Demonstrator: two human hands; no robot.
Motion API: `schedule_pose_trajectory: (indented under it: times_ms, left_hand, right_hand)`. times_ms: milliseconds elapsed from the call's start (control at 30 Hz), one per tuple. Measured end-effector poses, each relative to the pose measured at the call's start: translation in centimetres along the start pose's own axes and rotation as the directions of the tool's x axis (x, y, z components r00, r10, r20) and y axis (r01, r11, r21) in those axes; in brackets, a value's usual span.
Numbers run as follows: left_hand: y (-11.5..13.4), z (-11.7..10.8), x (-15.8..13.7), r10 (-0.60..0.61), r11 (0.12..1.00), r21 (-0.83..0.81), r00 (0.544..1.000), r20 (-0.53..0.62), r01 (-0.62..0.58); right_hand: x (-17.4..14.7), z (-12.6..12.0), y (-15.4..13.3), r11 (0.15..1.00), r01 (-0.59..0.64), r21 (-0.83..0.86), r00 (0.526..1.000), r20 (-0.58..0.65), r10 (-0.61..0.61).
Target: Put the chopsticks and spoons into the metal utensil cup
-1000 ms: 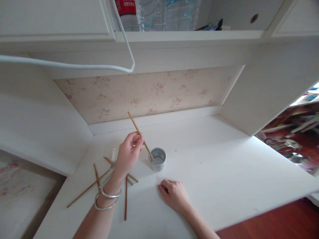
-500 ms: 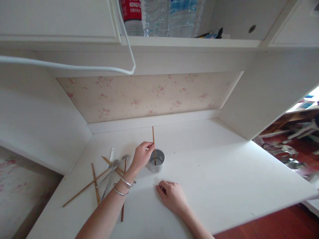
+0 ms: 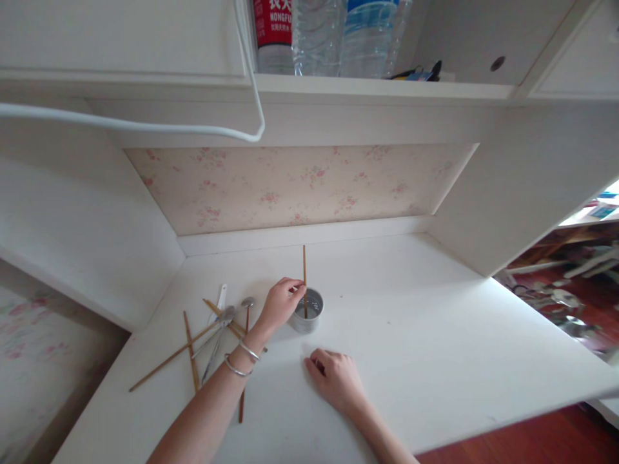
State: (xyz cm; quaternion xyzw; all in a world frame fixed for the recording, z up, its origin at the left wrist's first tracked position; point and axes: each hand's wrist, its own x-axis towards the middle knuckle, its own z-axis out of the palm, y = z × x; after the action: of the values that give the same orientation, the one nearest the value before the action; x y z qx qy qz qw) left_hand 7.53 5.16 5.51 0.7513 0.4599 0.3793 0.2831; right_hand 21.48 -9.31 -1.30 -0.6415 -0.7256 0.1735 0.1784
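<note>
My left hand (image 3: pixel 281 305) pinches a wooden chopstick (image 3: pixel 304 263) between thumb and fingertips. The chopstick stands nearly upright, its lower end inside a round grey metal holder (image 3: pixel 305 326) with holes in it. My right hand (image 3: pixel 338 380) rests on the white table in front of the holder, fingers curled in, with nothing visible in them. Left of the holder lie several loose chopsticks (image 3: pixel 167 367) and metal spoons (image 3: pixel 248 301), crossing each other. A white handle (image 3: pixel 222 295) shows among them. My left forearm covers part of this pile.
A white tabletop (image 3: pixel 411 335) extends to the right. Overhead, a shelf (image 3: pixel 387 87) holds plastic bottles (image 3: pixel 319 38), and a white bar (image 3: pixel 184 130) juts across at the upper left. White side panels (image 3: pixel 522 174) flank the table, with floral wallpaper (image 3: pixel 309 183) behind.
The camera view has shifted slightly, moving the scene a little to the right. The chopstick sits slightly lower in the holder, still in my left hand. My right hand stays in place.
</note>
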Motion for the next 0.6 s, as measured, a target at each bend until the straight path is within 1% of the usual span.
schedule_pose_trajectory:
  times_ms: [100,200,300,367,467,533,600]
  left_hand:
    - [-0.1,-0.1,-0.4,-0.010,1.000,-0.008,1.000,-0.021,0.010]
    - [0.2,-0.7,-1.1,-0.036,0.998,-0.044,0.998,-0.060,0.033]
    - [0.7,-1.6,-2.9,-0.126,0.988,-0.103,0.983,-0.132,0.113]
    - [0.9,-2.1,-5.0,-0.212,0.969,-0.159,0.967,-0.142,0.189]
    - [0.7,-2.1,-9.2,-0.325,0.917,-0.269,0.943,-0.075,0.295]
    - [0.5,-1.8,-12.3,-0.378,0.890,-0.270,0.926,0.015,0.368]
    - [0.3,-1.3,-15.1,-0.422,0.868,-0.235,0.899,0.118,0.438]
  right_hand:
    - [0.0,-0.1,-0.1,1.000,0.000,0.003,1.000,0.003,0.000]
    - [0.0,-0.2,-0.3,1.000,-0.006,0.004,1.000,0.011,0.006]
    - [0.0,-0.4,-0.4,1.000,-0.017,0.003,1.000,0.021,0.017]
    - [0.0,-0.4,-0.5,1.000,-0.022,0.004,0.999,0.027,0.022]
    - [-0.1,-0.4,-0.5,0.999,-0.040,0.004,0.999,0.033,0.040]
    - [0.0,-0.2,-0.7,0.998,-0.064,0.011,0.998,0.031,0.064]
    - [0.3,-0.1,-1.3,0.994,-0.092,0.058,0.995,0.029,0.091]
